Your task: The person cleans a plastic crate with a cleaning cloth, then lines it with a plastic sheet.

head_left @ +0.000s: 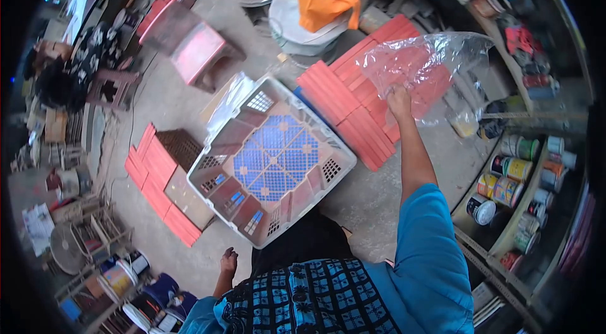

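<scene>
My right hand [399, 102] is closed on the edge of a clear plastic bag [435, 75], which spreads out over pinkish-red strips [353, 107] stacked side by side. Low at my left side hangs my left hand [229, 261], its fingers loosely apart and dark at the tips, with nothing visible in it. Between the two hands stands a whitish plastic crate [344, 173] with a blue mesh bottom [274, 157]. More pinkish-red strips [158, 176] lie left of the crate, apart from my left hand.
A pink plastic chair [196, 50] stands beyond the crate. An orange bag [328, 3] rests on a round white lid [303, 22]. Shelves with several paint cans [505, 176] line the right side. At the far left a person in dark patterned clothing [95, 50] sits low.
</scene>
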